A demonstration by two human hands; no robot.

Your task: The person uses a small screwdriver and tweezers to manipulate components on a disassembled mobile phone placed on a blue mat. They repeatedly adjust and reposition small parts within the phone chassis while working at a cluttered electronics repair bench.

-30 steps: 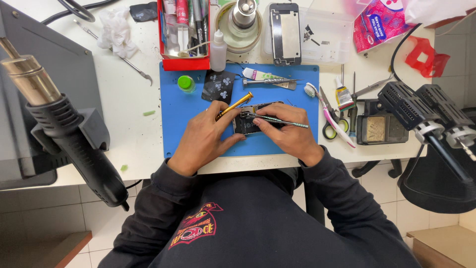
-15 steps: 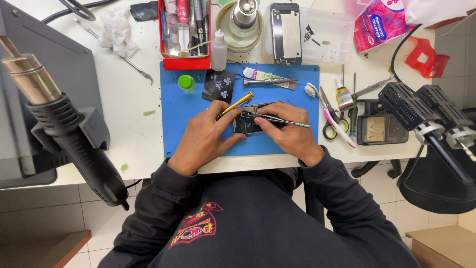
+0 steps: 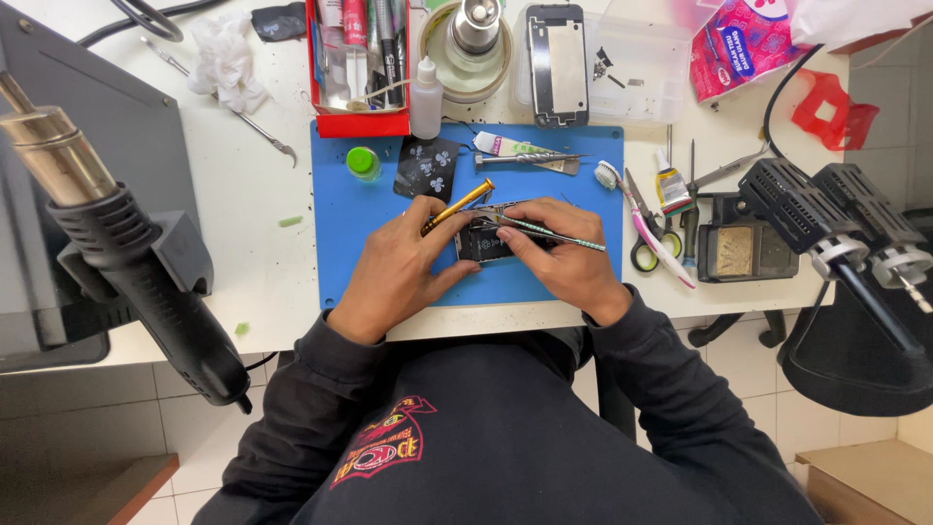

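Observation:
An opened phone (image 3: 491,238) lies on the blue work mat (image 3: 360,233), partly hidden under both hands. My left hand (image 3: 403,267) grips a gold-handled screwdriver (image 3: 459,204) that slants up to the right, and its fingers rest on the phone's left edge. My right hand (image 3: 564,262) pinches silver tweezers (image 3: 549,231) laid across the phone, tips pointing left toward the phone's top edge.
A hot-air gun (image 3: 136,262) stands at the left. A red tool tray (image 3: 360,58), a white bottle (image 3: 425,97), a phone back frame (image 3: 556,63), a toothbrush (image 3: 641,224), scissors (image 3: 646,233) and a soldering stand (image 3: 743,248) surround the mat. A black lamp (image 3: 855,282) sits at the right.
Both hands stay over the phone; the tweezers have shifted slightly and the left fingers have closed in a little on the phone's edge.

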